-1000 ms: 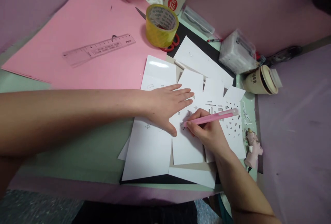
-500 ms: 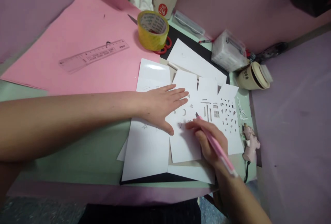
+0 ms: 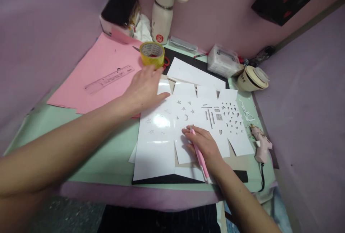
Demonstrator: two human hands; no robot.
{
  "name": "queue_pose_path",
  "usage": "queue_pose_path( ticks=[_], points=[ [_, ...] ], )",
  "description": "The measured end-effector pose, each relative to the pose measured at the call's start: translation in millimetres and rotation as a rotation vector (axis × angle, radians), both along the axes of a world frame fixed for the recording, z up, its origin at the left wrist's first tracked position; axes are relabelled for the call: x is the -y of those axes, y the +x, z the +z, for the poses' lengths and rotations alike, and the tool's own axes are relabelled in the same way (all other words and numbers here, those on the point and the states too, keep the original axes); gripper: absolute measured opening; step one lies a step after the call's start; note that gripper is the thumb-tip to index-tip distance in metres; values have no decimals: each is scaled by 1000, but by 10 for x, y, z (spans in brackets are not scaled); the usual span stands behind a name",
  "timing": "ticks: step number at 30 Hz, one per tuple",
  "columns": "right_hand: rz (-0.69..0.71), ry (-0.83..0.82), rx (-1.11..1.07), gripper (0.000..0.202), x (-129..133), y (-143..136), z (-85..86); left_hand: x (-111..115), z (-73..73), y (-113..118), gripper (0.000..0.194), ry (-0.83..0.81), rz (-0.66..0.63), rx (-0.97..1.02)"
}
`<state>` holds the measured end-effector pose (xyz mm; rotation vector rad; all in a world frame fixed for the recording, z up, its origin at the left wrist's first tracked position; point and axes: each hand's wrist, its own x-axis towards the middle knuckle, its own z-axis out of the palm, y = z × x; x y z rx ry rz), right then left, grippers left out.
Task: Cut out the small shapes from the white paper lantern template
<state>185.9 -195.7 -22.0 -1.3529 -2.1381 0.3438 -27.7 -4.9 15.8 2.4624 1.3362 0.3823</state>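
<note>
The right hand is closed round a pink knife, its long axis running back toward the wrist, tip forward on the white card (cut-out stars and a moon lie just beyond the tip); the left hand, open and holding nothing, rests its fingers on the card's far left edge, well left of the knife; beyond it sit a tape roll, a ruler and a bottle.

Ruler markings: too small to read. Scissors: mostly hidden behind the tape roll. Cutting mat: largely covered by white card. Pen tip: concealed under the right hand grip.
</note>
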Motion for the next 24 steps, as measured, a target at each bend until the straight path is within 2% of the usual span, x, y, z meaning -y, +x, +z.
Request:
queue_pose_path(
  ticks=[2, 5, 7, 9, 10, 12, 15, 17, 20, 22, 24],
  points=[
    [1, 7, -13, 42, 8, 6, -10, 74, -13, -124, 85, -45, 155, -9],
    [-6, -12, -19, 40, 16, 16, -24, 278, -60, -227, 84, -161, 224, 55],
    [-10, -27, -26, 38, 19, 20, -28, 407, -66, -238, 85, -198, 240, 249],
    [-8, -28, -39, 36, 24, 16, -21, 495, -42, -235, 86, -283, 273, 545],
    [-5, -24, -45, 35, 29, 11, -12, 523, -24, -236, 85, -375, 285, 690],
    [-12, -21, -52, 33, 40, -3, 12, 566, 8, -251, 75, -671, 261, 879],
    [-37, -36, -81, 30, 50, -11, 28, 637, 12, -290, 50, -1145, 141, 884],
    [-31, -28, -140, 28, 45, 6, 11, 702, -4, -301, 40, -1292, 100, 835],
    [-81, 34, -311, 23, 30, 51, -19, 791, -1, -282, 31, -1273, 147, 786],
    [-204, 20, -463, 20, 27, 66, -5, 827, 27, -261, 25, -1221, 201, 754],
    [-337, -65, -590, 17, 30, 49, 36, 841, 48, -252, 20, -1195, 212, 738]
  ],
)
